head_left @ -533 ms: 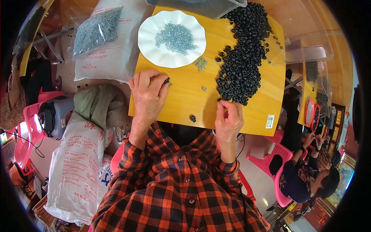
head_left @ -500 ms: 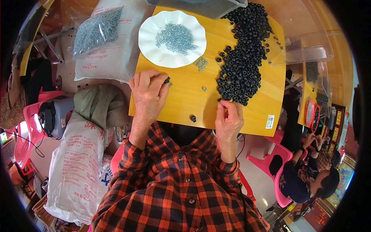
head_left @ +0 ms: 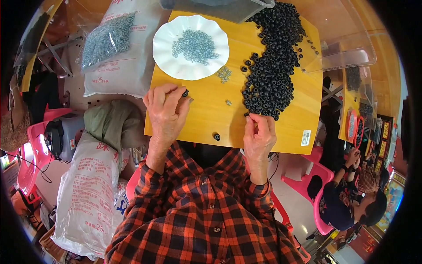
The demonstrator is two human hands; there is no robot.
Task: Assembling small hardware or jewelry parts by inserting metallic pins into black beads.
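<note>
My left hand (head_left: 165, 110) is over the left side of the yellow table (head_left: 198, 119), its index finger and thumb curled around a small black ring-shaped piece (head_left: 185, 93). My right hand (head_left: 260, 134) has thumb and index finger pinched at the near tip of a long heap of black ring-shaped pieces (head_left: 268, 90). A black bit shows at those fingertips. One single black piece (head_left: 216, 137) lies near the table's front edge, between the hands. Beyond my left hand stands a white scalloped plate (head_left: 165, 66) holding a pile of clear bluish small pieces (head_left: 196, 46).
Two little clusters of clear pieces (head_left: 224, 74) lie right of the plate. A clear plastic bin (head_left: 233, 13) stands at the far edge. White sacks (head_left: 88, 189) and a clear bag of pieces (head_left: 110, 42) are at left. Another person (head_left: 351, 202) sits at right near pink chairs.
The whole view has shifted slightly, moving the table a little left. My left hand's black piece has moved slightly closer to the index fingertip. My right hand keeps its pinch at the heap's tip.
</note>
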